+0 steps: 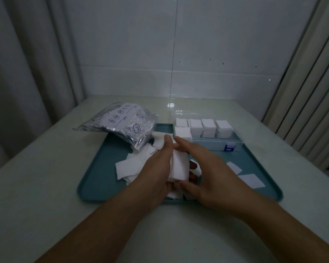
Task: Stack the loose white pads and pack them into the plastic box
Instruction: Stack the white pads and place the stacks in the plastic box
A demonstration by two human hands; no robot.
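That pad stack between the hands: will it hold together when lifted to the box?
The pad stack looks soft and probably light. Its unbound layers may well splay or slide, so both hands' side pressure likely matters. Loose pads on the tray lie limp, suggesting floppiness.

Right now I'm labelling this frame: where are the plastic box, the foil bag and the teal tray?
plastic box [234, 143]: head view, clear front wall.
foil bag [122, 122]: head view, printed top face.
teal tray [103, 179]: head view, bare left floor.

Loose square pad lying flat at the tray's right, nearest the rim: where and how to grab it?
The square pad lies flat and thin on the teal tray, clear of the other pads. Probably best to come from above with the right hand, pinch at a free corner or edge, and peel it up. There is no thickness for a side grip.
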